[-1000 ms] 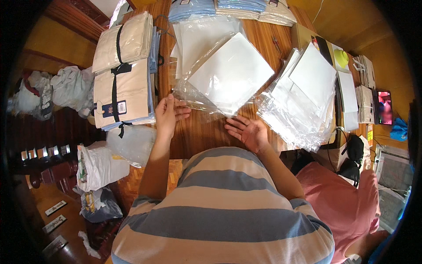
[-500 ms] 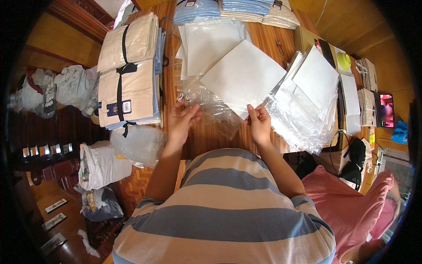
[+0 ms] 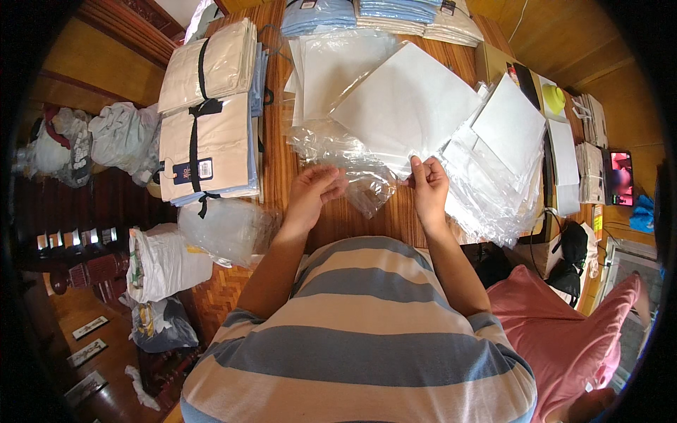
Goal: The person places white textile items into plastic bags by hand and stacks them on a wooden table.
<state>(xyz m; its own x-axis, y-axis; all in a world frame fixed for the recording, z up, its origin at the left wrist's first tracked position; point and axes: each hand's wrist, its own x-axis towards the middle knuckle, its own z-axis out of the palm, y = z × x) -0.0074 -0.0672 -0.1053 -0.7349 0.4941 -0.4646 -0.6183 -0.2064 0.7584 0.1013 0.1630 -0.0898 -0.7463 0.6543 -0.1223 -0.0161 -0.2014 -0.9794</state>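
Note:
A white square sheet [image 3: 407, 99] lies tilted over the middle of the table. My right hand [image 3: 428, 183] pinches its near corner, along with what looks like the edge of a clear plastic bag. My left hand [image 3: 315, 194] hovers left of that corner with its fingers loosely bent and apart, nothing visible in them. Crumpled clear plastic bags [image 3: 345, 162] spread between my hands, just beyond the left fingers. Behind the sheet lies a stack of white sheets in clear plastic [image 3: 321, 77]. More white sheets [image 3: 509, 113] rest on plastic bags to the right.
Wrapped beige fabric bundles tied with black ribbon [image 3: 206, 141] stand at the table's left. Blue folded packs [image 3: 317, 17] line the far edge. A phone [image 3: 620, 176] with a lit screen stands at the far right. Someone in pink clothing [image 3: 557, 331] is close on my right.
The white sheet has shifted slightly away and to the right, turning a little. My right hand moved slightly right with its corner. My left hand came rightward, closer to the plastic.

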